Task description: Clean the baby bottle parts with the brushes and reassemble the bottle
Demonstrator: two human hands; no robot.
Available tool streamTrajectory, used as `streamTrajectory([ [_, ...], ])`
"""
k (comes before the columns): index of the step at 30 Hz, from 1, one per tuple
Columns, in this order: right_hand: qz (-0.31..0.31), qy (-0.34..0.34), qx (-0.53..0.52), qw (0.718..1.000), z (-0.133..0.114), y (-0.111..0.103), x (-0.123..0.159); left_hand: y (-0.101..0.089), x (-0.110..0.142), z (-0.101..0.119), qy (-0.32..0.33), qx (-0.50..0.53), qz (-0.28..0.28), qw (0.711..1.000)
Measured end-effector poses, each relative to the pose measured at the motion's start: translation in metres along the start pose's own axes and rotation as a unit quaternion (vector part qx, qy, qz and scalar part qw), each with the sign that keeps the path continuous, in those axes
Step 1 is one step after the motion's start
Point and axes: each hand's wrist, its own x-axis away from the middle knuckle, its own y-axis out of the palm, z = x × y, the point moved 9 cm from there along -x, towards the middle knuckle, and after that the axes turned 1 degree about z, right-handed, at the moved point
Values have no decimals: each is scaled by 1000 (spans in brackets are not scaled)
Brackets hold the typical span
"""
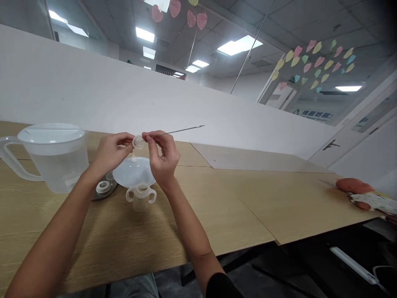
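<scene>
Plastic cap (138, 142) in raised left hand (111, 152), metal rod (182, 131) in right hand (163, 157)

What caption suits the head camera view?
Left hand pinches a translucent plastic ring; right hand holds a thin metal pick to it, over a clear round lid.

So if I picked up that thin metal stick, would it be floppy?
Probably not: the thin metal rod stands straight out past the right hand without drooping. It looks very light, though, and hard pushing might bend it. Set down, it could roll.

Pitcher (58, 159) left of sippy cup (141, 198)
</scene>
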Motion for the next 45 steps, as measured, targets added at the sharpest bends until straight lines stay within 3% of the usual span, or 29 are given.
streamTrajectory([
  [12,5,3,-1,1000,2,-3,-1,1,0,-1,5,2,-4,1000],
  [19,22,-56,39,997,-6,-6,-1,0,1,-1,-5,-5,-2,1000],
  [24,16,-25,20,999,-1,-7,-2,0,1,0,2,10,4,1000],
  [37,27,-50,31,998,-5,-6,2,0,-1,-5,2,14,-21,1000],
  [45,25,-8,60,998,-9,-9,-1,-2,5,11,30,-18,-23,999],
])
